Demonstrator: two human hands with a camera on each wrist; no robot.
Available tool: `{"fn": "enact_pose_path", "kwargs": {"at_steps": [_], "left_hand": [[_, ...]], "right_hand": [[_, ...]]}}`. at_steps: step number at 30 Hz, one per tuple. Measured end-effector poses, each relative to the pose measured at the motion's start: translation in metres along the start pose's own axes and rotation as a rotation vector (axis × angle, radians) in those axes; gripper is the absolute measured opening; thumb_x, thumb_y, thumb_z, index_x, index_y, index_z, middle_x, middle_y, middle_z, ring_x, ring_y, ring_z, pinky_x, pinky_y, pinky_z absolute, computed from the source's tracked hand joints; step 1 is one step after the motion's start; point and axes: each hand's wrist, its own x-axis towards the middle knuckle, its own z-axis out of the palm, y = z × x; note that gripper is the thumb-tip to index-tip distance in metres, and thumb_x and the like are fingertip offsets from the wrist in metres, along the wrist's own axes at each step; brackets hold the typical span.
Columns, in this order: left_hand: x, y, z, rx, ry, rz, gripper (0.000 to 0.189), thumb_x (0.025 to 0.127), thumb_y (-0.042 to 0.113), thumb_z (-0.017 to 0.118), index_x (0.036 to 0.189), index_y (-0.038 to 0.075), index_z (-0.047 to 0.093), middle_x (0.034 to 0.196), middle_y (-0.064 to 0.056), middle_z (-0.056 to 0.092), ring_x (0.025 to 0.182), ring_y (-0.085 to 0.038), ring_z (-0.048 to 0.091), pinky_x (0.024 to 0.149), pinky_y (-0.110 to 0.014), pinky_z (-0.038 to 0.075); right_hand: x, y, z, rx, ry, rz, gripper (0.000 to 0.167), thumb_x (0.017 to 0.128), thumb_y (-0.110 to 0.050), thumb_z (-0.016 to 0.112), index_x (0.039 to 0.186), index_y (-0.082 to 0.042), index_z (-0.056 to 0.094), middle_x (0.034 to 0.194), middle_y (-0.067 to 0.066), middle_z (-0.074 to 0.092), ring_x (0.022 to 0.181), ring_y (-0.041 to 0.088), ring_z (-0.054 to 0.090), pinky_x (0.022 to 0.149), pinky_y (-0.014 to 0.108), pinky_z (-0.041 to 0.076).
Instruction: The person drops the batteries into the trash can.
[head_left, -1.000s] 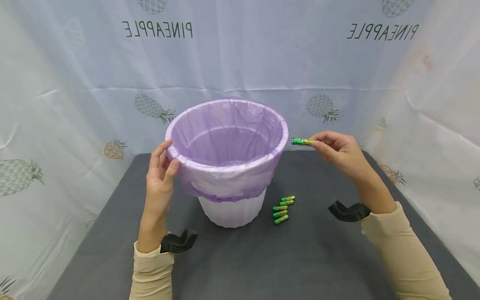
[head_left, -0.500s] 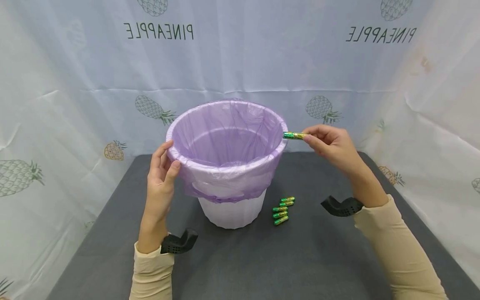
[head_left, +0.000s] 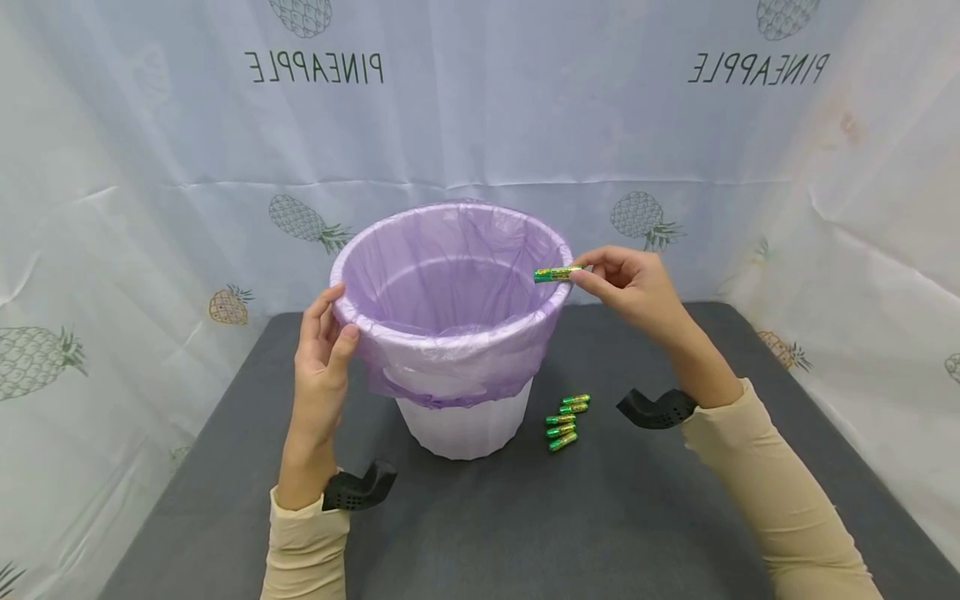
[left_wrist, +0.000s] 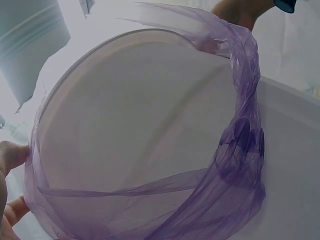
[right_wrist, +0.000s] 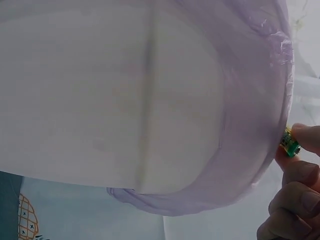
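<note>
A white trash bin (head_left: 463, 429) lined with a purple plastic bag (head_left: 450, 354) stands on the table. At its near left rim my left hand (head_left: 318, 375) grips the bin through the bag, thumb in front and fingers along the side. My right hand (head_left: 626, 287) pinches a green and gold battery (head_left: 555, 274) by one end. It lies roughly level, its far end reaching over the bin's right rim. From the right wrist view, only the outer end of the battery (right_wrist: 289, 143) shows past the rim. Several similar batteries (head_left: 562, 431) lie to the right of the bin's base.
A dark grey cloth covers the table (head_left: 487, 533). White curtains printed with pineapples (head_left: 480, 108) hang behind and at both sides. Each wrist wears a black camera mount, such as the right mount (head_left: 656, 410).
My right hand has carried the battery leftward, from outside the bin to over its right rim. My left hand keeps its hold on the rim, and the batteries on the table lie unmoved.
</note>
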Motion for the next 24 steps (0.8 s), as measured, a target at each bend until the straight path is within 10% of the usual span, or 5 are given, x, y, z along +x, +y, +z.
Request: {"fn": "enact_pose_path", "kwargs": {"at_steps": [16, 24], "left_hand": [[0.0, -0.001, 0.0, -0.006, 0.0, 0.008, 0.043, 0.097, 0.004, 0.044, 0.139, 0.015, 0.042, 0.136, -0.001, 0.046, 0.108, -0.006, 0.049, 0.094, -0.016, 0.041], [0.0, -0.001, 0.001, -0.004, 0.0, 0.0, 0.043, 0.097, 0.005, 0.045, 0.138, 0.016, 0.042, 0.138, -0.001, 0.044, 0.11, -0.007, 0.049, 0.095, -0.016, 0.041]], "right_hand": [[0.002, 0.006, 0.005, 0.053, 0.004, 0.0, 0.031, 0.088, 0.004, 0.061, 0.096, -0.025, 0.069, 0.058, -0.013, 0.048, 0.049, 0.005, 0.033, 0.048, 0.026, 0.027], [-0.012, 0.019, 0.003, 0.118, 0.088, 0.013, 0.018, 0.087, 0.008, 0.059, 0.1, 0.001, 0.069, 0.057, -0.009, 0.043, 0.047, 0.009, 0.027, 0.046, 0.028, 0.021]]}}
